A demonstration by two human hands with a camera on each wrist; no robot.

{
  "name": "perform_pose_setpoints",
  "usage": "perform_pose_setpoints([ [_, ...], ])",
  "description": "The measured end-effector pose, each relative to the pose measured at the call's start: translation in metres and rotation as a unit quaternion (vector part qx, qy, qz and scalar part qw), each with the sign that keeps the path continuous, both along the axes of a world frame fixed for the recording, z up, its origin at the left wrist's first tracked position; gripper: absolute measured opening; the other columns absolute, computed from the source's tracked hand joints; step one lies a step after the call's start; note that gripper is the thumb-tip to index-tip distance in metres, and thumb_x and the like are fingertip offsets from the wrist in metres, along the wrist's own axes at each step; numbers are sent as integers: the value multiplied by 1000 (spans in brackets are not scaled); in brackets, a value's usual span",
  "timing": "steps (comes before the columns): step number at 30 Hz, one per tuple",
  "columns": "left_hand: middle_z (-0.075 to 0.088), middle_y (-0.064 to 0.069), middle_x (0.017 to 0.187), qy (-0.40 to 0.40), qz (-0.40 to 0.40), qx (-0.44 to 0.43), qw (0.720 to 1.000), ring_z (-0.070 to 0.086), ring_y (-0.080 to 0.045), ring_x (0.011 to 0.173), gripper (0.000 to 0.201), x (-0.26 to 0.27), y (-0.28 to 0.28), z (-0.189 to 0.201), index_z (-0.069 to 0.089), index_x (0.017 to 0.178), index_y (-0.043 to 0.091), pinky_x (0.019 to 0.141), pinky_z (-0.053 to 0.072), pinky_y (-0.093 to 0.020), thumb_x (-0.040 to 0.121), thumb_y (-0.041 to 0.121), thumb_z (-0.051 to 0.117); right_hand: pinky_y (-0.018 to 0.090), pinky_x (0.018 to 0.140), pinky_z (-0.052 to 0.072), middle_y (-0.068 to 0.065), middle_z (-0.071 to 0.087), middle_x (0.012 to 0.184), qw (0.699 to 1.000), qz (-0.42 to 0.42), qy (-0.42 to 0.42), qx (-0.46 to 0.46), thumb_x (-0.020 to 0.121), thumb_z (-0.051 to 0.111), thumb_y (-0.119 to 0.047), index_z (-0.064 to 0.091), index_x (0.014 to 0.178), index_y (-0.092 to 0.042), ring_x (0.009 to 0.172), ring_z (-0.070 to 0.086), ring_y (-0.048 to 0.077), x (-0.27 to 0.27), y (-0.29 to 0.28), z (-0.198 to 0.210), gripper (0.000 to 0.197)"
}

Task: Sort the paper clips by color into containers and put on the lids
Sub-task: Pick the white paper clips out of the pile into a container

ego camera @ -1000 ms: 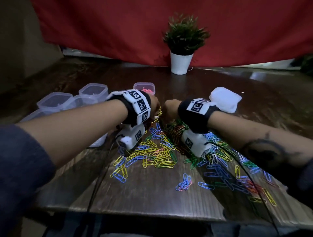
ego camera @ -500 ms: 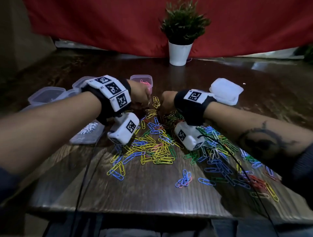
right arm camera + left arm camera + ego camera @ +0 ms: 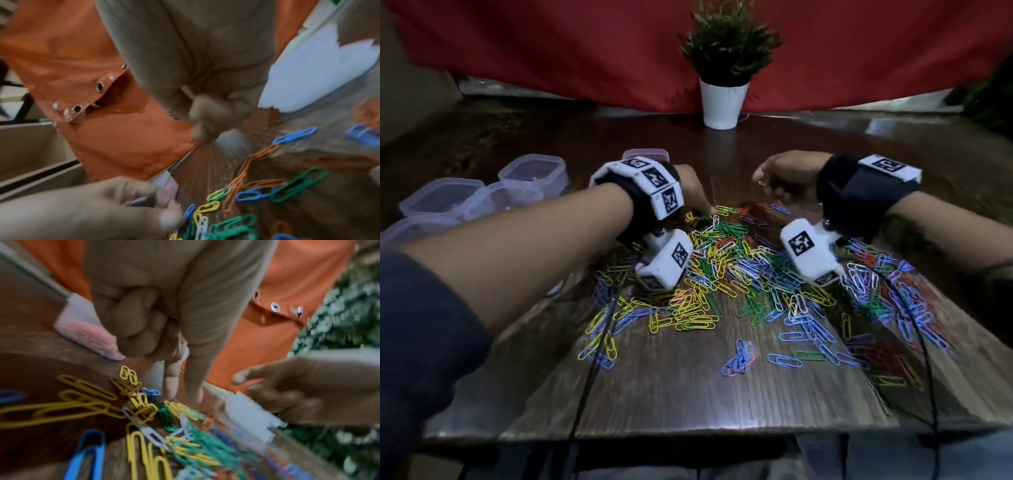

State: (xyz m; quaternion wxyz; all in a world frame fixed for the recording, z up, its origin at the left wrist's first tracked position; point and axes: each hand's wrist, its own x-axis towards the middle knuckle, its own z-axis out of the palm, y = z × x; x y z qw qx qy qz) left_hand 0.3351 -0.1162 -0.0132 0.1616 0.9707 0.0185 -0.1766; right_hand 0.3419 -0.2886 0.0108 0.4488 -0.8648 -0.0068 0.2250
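A big heap of paper clips point(image 3: 726, 274) in yellow, green, blue, red and white lies spread on the dark wooden table point(image 3: 688, 387); a few loose ones lie apart near the front edge. The left hand point(image 3: 693, 190) reaches down to the far edge of the heap; in the left wrist view its index finger and thumb point straight down and meet the table just beside some yellow clips, while the other fingers are curled into the palm; whether a clip is between the two tips, one cannot tell, because the picture is blurred. The right hand point(image 3: 786, 174) hangs above the far side of the heap, apart from the clips, with its fingers curled in; something small and pale shows at the fingertips, but what it is cannot be told. A pink container point(image 3: 645, 154) stands just behind the left wrist; several clear containers point(image 3: 534, 173) stand together at the left side of the table, well apart from the heap. A potted plant point(image 3: 724, 102) in a white pot stands at the far edge, in front of a red curtain point(image 3: 551, 51).
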Motion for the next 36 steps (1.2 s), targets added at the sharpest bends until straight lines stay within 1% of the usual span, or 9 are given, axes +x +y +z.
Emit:
perform_pose_setpoints([
  [5, 52, -2, 64, 16, -25, -30, 999, 42, -13, 58, 30, 9, -15, -2, 58, 70, 10, 52, 32, -25, 67, 30, 81, 9, 36, 22, -4, 37, 41, 997, -32, -52, -50, 81, 43, -6, 58, 57, -15, 29, 24, 7, -17, -20, 2, 30],
  [9, 66, -3, 88, 24, -58, 32, 997, 53, -13, 72, 27, 13, -18, -1, 72, 93, 7, 67, 42, -25, 75, 27, 75, 12, 38, 22, -6, 36, 39, 993, -47, -103, -25, 62, 51, -18, 59, 46, -15, 34, 26, 10, -49, -24, 10, 18],
  [12, 69, -4, 93, 37, -53, 44, 997, 56, -16, 73, 26, 12, -17, 1, 71, 97, 8, 71, 46, -26, 78, 26, 71, 11, 36, 17, -7, 32, 38, 986, -77, -140, 35, 75, 50, -10, 58, 58, -16, 32, 24, 7, -77, -34, 19, 20],
  [16, 40, -1, 56, 84, -31, -11, 996, 31, -15, 46, 22, 12, -10, 7, 52, 68, 14, 45, 23, -20, 86, 25, 58, 8, 33, 11, -4, 23, 50, 963, -147, -108, 200, 86, 44, -9, 49, 63, -18, 36, 17, 5, -118, -50, 23, 25],
  [19, 29, 3, 49, 148, 46, -136, 978, 22, -9, 42, 24, 12, -3, 4, 42, 65, 13, 39, 15, -12, 88, 19, 43, 6, 31, 12, -5, 26, 51, 930, -174, -46, 321, 94, 37, -15, 48, 71, -16, 33, 21, 2, -138, -54, 10, 26],
  [22, 34, 3, 43, 159, 112, -261, 946, 29, -6, 36, 23, 5, -1, 5, 33, 66, 14, 30, 18, -10, 89, 15, 30, 5, 27, 11, -8, 24, 44, 892, -171, 41, 416, 96, 31, -15, 46, 75, -15, 29, 18, -1, -145, -45, -5, 26],
  [26, 47, 3, 47, 207, 119, -362, 901, 39, -1, 31, 27, -2, 8, 11, 42, 72, 10, 31, 28, -6, 97, 14, 32, 5, 29, 10, -7, 25, 40, 882, -169, 63, 435, 98, 29, -13, 45, 76, -14, 27, 18, -1, -145, -30, -17, 27],
  [32, 54, 5, 48, 153, 106, -343, 921, 43, 0, 35, 21, -13, 15, 13, 58, 83, 8, 34, 33, -7, 94, 2, 41, 4, 30, 11, -9, 25, 41, 878, -167, 61, 444, 98, 28, -11, 46, 78, -13, 28, 18, -1, -148, -25, -26, 27],
  [36, 32, 7, 45, 157, 170, -341, 911, 26, -4, 34, 34, -13, 10, 14, 38, 67, 18, 30, 19, -12, 98, 31, 33, 5, 30, 12, -8, 25, 42, 871, -171, 63, 457, 98, 28, -10, 47, 78, -13, 28, 18, -1, -149, -26, -29, 27],
])
